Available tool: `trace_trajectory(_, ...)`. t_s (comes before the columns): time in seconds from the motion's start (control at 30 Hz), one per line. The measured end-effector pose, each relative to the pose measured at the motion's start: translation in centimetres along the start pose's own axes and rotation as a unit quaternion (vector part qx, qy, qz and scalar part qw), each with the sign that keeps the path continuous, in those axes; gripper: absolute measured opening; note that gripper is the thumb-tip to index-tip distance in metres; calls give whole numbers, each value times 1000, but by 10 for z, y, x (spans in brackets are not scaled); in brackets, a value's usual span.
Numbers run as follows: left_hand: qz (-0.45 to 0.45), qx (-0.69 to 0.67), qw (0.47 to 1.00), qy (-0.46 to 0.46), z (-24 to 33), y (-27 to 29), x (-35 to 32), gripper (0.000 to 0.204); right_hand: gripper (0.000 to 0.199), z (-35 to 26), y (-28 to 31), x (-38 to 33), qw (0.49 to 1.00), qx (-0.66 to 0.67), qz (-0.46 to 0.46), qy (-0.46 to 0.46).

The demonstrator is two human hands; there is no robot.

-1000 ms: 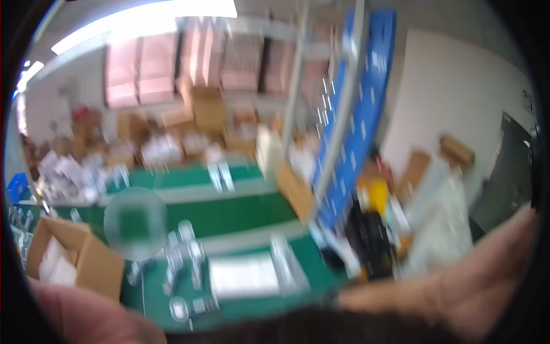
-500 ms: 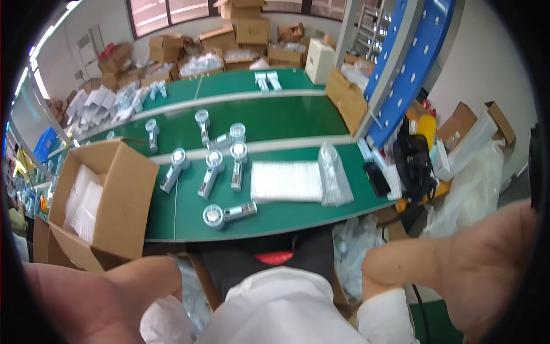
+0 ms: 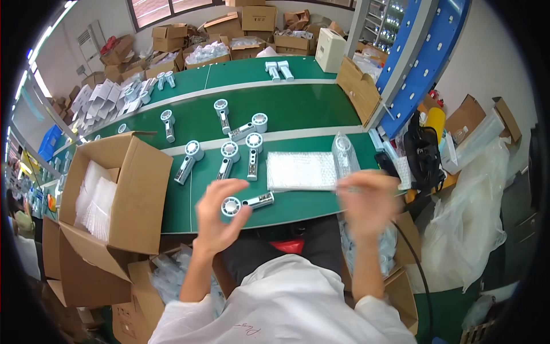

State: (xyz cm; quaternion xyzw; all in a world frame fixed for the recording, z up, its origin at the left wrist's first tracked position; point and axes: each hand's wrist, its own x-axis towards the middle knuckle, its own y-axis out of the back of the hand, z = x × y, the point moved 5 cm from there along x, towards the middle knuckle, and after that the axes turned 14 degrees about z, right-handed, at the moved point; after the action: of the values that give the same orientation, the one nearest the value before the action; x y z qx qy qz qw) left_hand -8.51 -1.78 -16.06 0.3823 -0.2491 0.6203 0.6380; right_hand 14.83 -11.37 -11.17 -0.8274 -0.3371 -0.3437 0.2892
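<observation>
My left hand is over the front edge of the green table, thumb and fingers apart with nothing between them. Just beyond its thumb lies a pale blue handheld fan with a round head, its handle pointing right. My right hand is smeared by motion near the front edge at the right; its fingers cannot be made out. Close behind it is a bubble-wrap bag with a fan inside. Left of that bag lies a flat stack of bubble-wrap bags. More fans are spread over the table's middle.
An open cardboard box holding white bubble-wrap sheets stands at the table's left end. A black bag and a dark phone-like object are at the right. A blue perforated post rises there. Several cartons line the back wall.
Both hands have come inward from the far left and right sides to the table's front edge. The view has shifted slightly. The fans and bags lie as before.
</observation>
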Motion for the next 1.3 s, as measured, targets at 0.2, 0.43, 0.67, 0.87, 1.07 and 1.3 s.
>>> trace_trajectory(0.2,46,91,989,110,-82,6,-74,30,45,154,-61,-134,914,-193,-351,-58)
trace_trajectory(0.43,68,56,980,176,-88,-2,-76,24,39,184,-85,-167,864,-276,-417,59)
trace_trajectory(0.67,146,34,933,328,-129,-8,-92,37,40,161,22,-100,920,-262,-205,-209)
trace_trajectory(0.87,123,165,954,218,-228,-119,-63,60,44,231,22,-49,925,-310,-170,-136)
trace_trajectory(1.07,94,138,949,266,-245,-120,-77,53,46,254,42,-61,864,-456,-178,-115)
trace_trajectory(1.3,145,-22,939,311,-194,-73,-22,52,58,234,74,-82,923,-362,-107,-77)
